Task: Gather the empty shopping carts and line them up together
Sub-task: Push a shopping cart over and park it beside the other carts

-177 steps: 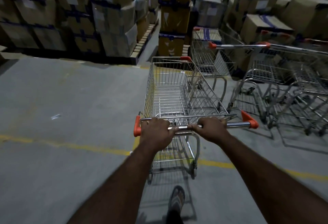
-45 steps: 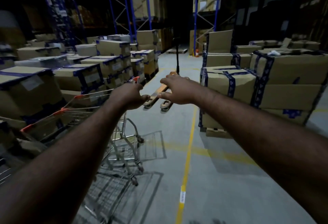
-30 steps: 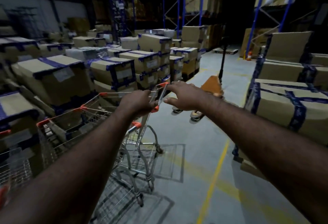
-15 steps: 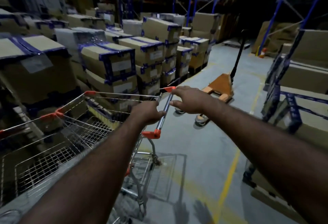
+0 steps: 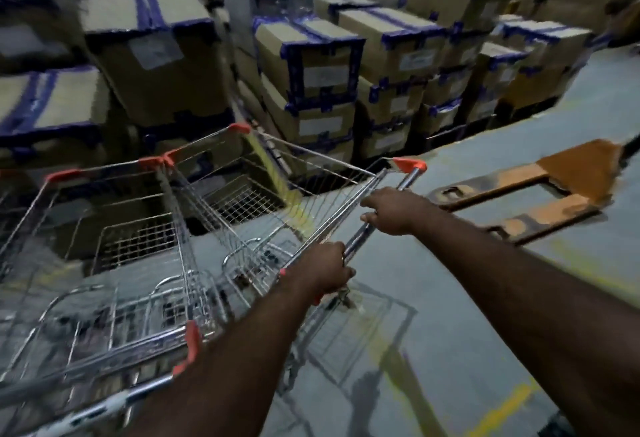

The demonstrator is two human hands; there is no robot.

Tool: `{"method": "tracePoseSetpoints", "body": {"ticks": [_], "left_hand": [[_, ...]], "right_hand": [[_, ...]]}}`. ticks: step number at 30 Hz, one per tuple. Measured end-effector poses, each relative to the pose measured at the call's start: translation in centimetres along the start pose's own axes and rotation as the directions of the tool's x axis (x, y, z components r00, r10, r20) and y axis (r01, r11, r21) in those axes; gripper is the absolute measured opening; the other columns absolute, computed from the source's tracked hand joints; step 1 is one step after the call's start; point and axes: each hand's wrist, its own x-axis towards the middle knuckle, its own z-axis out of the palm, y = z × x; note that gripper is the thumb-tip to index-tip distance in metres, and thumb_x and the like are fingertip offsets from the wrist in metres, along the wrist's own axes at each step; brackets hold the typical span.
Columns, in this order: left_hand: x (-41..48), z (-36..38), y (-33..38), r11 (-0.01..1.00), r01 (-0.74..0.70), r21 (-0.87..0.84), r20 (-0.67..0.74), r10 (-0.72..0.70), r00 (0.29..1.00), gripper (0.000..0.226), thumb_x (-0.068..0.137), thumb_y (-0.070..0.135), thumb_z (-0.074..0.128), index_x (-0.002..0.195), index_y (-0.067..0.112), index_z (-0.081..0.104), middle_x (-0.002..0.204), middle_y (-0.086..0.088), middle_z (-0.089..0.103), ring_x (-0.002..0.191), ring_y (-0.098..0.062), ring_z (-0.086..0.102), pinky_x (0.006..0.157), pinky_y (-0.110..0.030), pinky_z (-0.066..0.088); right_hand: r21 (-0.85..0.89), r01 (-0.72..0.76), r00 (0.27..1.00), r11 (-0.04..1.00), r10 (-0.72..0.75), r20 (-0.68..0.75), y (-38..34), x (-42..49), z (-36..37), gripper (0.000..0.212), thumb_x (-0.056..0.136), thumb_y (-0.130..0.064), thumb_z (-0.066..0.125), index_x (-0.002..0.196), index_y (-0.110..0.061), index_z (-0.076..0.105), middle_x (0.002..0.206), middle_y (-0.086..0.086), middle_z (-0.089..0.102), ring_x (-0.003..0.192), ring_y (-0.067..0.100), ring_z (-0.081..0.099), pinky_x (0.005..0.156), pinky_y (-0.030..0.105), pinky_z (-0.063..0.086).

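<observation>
With our left hand [image 5: 323, 272] and right hand [image 5: 391, 210] both clenched on the chrome handle bar [image 5: 375, 215] of an empty, orange-cornered wire shopping cart [image 5: 277, 201] at twelve o'clock, we were swinging it alongside a second cart [image 5: 104, 246] at nine o'clock, two counted, which next called for squaring it up.

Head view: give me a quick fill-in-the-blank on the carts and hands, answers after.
1. Both hands, left hand and right hand, grip the cart's ____.
2. The end caps on the handle are coloured ____.
3. The basket of the held cart is ____ of goods.
4. The orange pallet jack lies on the person's ____ side.

Missing words: handle; orange; empty; right
</observation>
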Motion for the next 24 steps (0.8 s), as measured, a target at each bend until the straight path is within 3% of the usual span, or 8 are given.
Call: {"method": "tracePoseSetpoints", "body": {"ticks": [4,6,8,11,12,15,21,24], "left_hand": [[0.5,0.7,-0.6,0.973,0.047,-0.226,0.064,-0.033,0.997,0.039,0.093,0.053,0.057,0.130,0.043,0.049,0.108,-0.006,0.070,0.082,-0.027,0.073,0.066,-0.047,0.063],[0.1,0.5,-0.8,0.958,0.093,-0.271,0.087,-0.072,0.994,0.042,0.096,0.056,0.057,0.137,0.046,0.048,0.104,-0.004,0.070,0.073,-0.023,0.074,0.048,-0.032,0.058],[-0.3,0.3,-0.7,0.949,0.166,-0.267,0.092,-0.146,0.985,0.046,0.095,0.064,0.054,0.135,0.041,0.054,0.102,-0.002,0.071,0.070,-0.018,0.073,0.044,-0.026,0.053],[-1.0,0.3,-0.3,0.926,0.262,-0.271,0.084,-0.249,0.965,0.055,0.093,0.074,0.044,0.114,0.028,0.065,0.097,0.000,0.072,0.074,-0.020,0.072,0.062,-0.036,0.062],[-1.3,0.4,-0.4,0.922,0.274,-0.275,0.083,-0.261,0.962,0.054,0.093,0.075,0.042,0.105,0.029,0.066,0.095,-0.001,0.072,0.074,-0.021,0.071,0.067,-0.037,0.062],[-2.5,0.5,-1.0,0.903,0.312,-0.294,0.103,-0.295,0.950,0.047,0.092,0.075,0.042,0.088,0.033,0.063,0.089,-0.001,0.072,0.064,-0.019,0.066,0.061,-0.031,0.055],[-5.4,1.7,0.0,0.921,0.294,-0.256,0.093,-0.279,0.956,0.053,0.101,0.063,0.040,0.129,0.022,0.060,0.111,-0.004,0.068,0.093,-0.021,0.065,0.088,-0.040,0.053],[-7.4,3.2,0.7,0.952,0.306,-0.002,-0.045,-0.306,0.951,0.057,0.099,0.071,0.024,0.135,0.037,0.053,0.135,0.002,0.063,0.121,-0.025,0.057,0.113,-0.062,0.026]], "right_hand": [[-0.089,0.119,0.985,0.989,-0.107,0.134,2.6,4.0,2.9,0.062,0.097,-0.068,0.029,0.132,-0.028,0.061,0.145,0.004,0.055,0.137,0.026,0.043,0.116,0.055,0.023],[-0.102,0.179,0.976,0.979,-0.163,0.146,3.2,5.0,4.0,0.071,0.098,-0.069,0.020,0.115,-0.025,0.072,0.128,0.008,0.066,0.129,0.026,0.051,0.118,0.054,0.018],[-0.107,0.245,0.968,0.964,-0.236,0.089,3.3,5.3,4.6,0.073,0.100,-0.066,0.018,0.104,-0.022,0.075,0.112,0.009,0.071,0.117,0.025,0.060,0.119,0.051,0.020],[-0.111,0.293,0.955,0.950,-0.296,-0.013,3.0,4.9,5.1,0.078,0.098,-0.068,0.014,0.086,-0.019,0.074,0.084,0.006,0.070,0.090,0.026,0.065,0.102,0.045,0.042],[-0.103,0.309,0.949,0.945,-0.314,-0.029,2.8,4.5,5.3,0.080,0.098,-0.069,0.012,0.083,-0.019,0.072,0.078,0.004,0.068,0.085,0.024,0.064,0.100,0.043,0.042],[-0.088,0.333,0.940,0.939,-0.338,-0.052,1.7,2.9,5.7,0.077,0.098,-0.069,0.010,0.082,-0.023,0.070,0.074,0.001,0.064,0.081,0.021,0.058,0.102,0.044,0.035],[-0.046,0.305,0.945,0.951,-0.308,-0.108,0.4,-0.8,7.1,0.076,0.099,-0.070,0.015,0.103,-0.022,0.075,0.099,0.008,0.072,0.104,0.027,0.062,0.106,0.048,0.028],[0.057,0.310,0.950,0.949,-0.306,-0.069,0.4,-2.4,7.5,0.070,0.098,-0.071,0.021,0.098,-0.022,0.071,0.098,0.008,0.068,0.105,0.028,0.061,0.101,0.044,0.035]]}}
